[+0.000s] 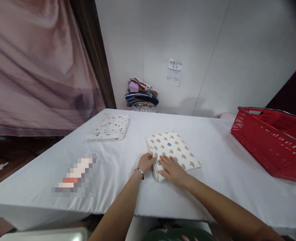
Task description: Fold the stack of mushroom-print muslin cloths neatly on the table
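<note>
Our left grip [146,163], pinched on the left edge of the mushroom cloth [175,149], our right grip [173,170] spread flat atop, cloth folded on the counter [118,167]: uneven tugging could skew its layers.

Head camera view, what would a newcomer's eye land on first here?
Probably the bright red basket, at the right end of the white-covered table. Next might come the folded cream cloth with grey shapes near the table's middle, with the left hand at its left edge and the right hand on top. The large pinkish drape fills the upper left.
</note>
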Tool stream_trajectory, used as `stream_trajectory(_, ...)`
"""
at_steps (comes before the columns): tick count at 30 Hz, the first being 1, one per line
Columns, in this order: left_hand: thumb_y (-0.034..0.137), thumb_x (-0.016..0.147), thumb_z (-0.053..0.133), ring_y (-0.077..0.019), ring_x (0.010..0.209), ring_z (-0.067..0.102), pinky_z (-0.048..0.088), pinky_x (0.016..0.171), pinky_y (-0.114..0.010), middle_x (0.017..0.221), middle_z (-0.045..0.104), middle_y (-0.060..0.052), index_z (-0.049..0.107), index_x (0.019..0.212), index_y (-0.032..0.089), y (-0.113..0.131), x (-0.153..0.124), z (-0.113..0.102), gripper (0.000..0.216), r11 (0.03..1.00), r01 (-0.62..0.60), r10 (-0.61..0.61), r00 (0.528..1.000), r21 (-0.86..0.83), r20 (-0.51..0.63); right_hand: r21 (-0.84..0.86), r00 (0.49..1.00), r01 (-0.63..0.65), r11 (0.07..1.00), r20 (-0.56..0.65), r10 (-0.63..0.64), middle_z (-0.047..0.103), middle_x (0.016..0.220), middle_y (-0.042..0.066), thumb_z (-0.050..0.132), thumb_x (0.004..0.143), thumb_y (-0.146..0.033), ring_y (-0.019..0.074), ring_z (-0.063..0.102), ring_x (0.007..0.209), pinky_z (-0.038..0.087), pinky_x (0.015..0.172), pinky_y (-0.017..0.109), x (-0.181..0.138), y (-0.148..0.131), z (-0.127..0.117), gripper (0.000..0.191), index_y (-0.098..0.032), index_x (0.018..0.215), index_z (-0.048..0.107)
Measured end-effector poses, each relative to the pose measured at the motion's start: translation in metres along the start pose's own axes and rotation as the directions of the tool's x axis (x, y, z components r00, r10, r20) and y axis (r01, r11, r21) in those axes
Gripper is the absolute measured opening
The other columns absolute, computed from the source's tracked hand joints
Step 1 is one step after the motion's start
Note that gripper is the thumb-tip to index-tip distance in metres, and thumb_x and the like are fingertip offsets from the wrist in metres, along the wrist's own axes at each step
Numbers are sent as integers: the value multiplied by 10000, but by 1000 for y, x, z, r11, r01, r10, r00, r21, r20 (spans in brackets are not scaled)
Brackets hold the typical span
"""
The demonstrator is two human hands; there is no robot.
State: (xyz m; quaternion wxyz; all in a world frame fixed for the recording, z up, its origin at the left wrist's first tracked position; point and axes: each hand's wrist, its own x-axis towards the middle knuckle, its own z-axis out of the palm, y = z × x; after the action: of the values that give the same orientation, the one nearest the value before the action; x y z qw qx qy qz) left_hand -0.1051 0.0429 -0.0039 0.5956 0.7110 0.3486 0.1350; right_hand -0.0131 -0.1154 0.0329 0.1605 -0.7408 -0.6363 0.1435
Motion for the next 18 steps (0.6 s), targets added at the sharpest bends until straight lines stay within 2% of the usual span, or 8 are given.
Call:
stream_trajectory(3,401,767,590,-102,471,531,422,429,-201,601,577,24,516,776,176,-4,-1,3,237,999,19,-16,995,38,-96,28,998,57,998,0,-57,281,1480,72,338,920,-470,220,200,1378,111,1123,466,-30,5,0,529,-222,1385,386)
stream_trajectory(6,442,775,585,-117,513,578,455,476,-224,786,656,-37,544,971,152,-5,-3,5,352,992,52,-32,984,115,-176,68,990,-1,998,-138,10,380,1432,56,373,911,-451,236,255,1358,115,1117,503,-52,31,-2,461,-256,1313,486)
stream_trajectory(8,442,778,584,-128,542,602,472,515,-238,897,672,-71,521,1103,136,-3,-4,5,451,985,89,-61,980,144,-189,125,934,-118,985,-323,153,408,1413,74,422,883,-451,255,281,1345,138,1114,505,-62,60,-4,448,-235,1254,549)
stream_trajectory(10,457,782,572,-148,594,628,485,562,-255,967,673,-93,498,1180,127,-1,-4,6,523,977,135,-103,976,162,-194,271,833,-241,932,-436,342,415,1406,95,500,826,-461,271,306,1331,192,1110,479,-67,88,-8,485,-200,1229,570)
stream_trajectory(12,483,783,560,-177,689,652,493,623,-272,1025,667,-112,493,1213,127,3,-4,6,563,967,166,-124,970,193,-210,506,737,-341,793,-380,559,460,1368,106,578,766,-459,277,379,1286,266,1088,448,-68,109,-13,555,-185,1248,551)
stream_trajectory(14,503,784,549,-200,786,656,491,674,-281,1069,657,-127,495,1223,126,6,-3,7,581,957,185,-134,965,222,-228,718,667,-373,587,-233,708,509,1318,114,634,727,-446,269,467,1215,354,1040,407,-67,118,-18,628,-181,1284,514)
stream_trajectory(16,509,788,538,-211,836,651,487,693,-286,1095,646,-138,496,1224,122,9,-3,7,584,948,204,-148,962,244,-230,842,639,-353,407,-101,762,528,1292,124,673,705,-444,260,537,1136,453,941,365,-66,117,-25,697,-191,1321,468)
stream_trajectory(18,499,793,533,-218,878,644,479,722,-289,1098,644,-138,499,1217,123,11,-4,7,568,937,206,-142,962,283,-232,892,640,-347,289,0,769,528,1287,125,700,687,-460,253,582,1060,524,805,334,-65,112,-31,758,-224,1351,421)
